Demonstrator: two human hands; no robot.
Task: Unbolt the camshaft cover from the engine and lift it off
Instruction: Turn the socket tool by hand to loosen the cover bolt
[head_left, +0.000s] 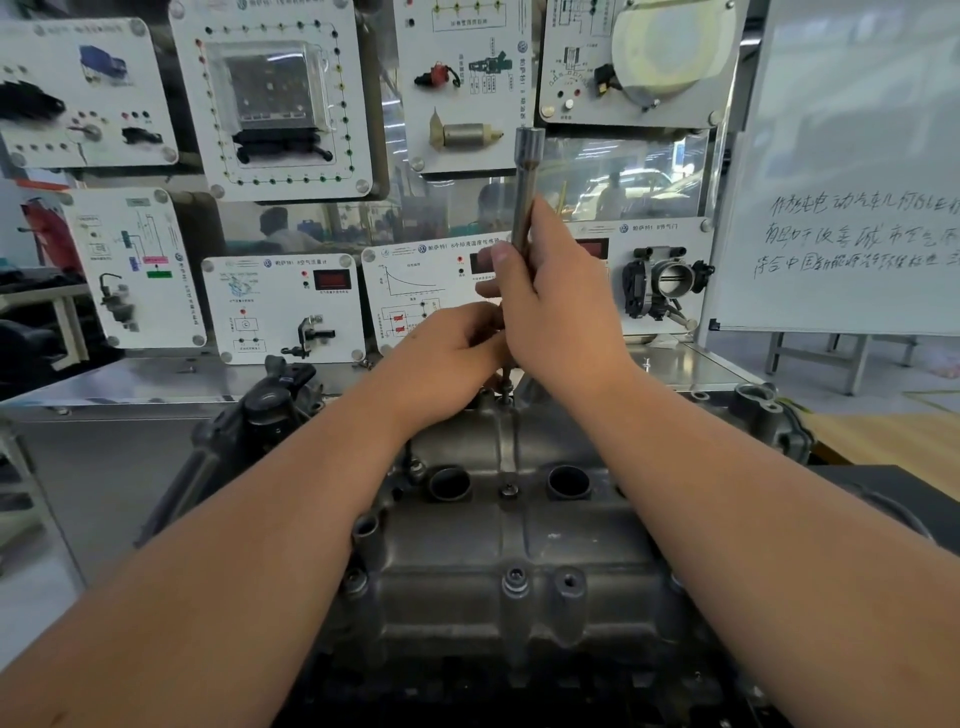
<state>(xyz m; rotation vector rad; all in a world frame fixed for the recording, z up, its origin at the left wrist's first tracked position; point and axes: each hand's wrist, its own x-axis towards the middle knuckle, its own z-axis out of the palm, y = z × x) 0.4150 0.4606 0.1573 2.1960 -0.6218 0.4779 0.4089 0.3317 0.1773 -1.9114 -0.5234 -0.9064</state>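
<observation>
The grey cast camshaft cover (498, 545) lies on the engine in front of me, with two round plug wells and several bolts along its middle. My right hand (556, 306) grips a long steel extension bar (524, 182) that stands nearly upright over a bolt (505, 387) at the cover's far edge. My left hand (447, 358) pinches the bar's lower end just above that bolt. The bar's tip is hidden by my fingers. Another bolt (509, 489) sits between the two wells, and one more (515, 577) nearer me.
Behind the engine stands a display wall of white training panels (283, 306) with sensors and a throttle body (667, 280). A whiteboard (852, 171) with handwriting is at the right. A black intake part (270, 405) sits left of the cover.
</observation>
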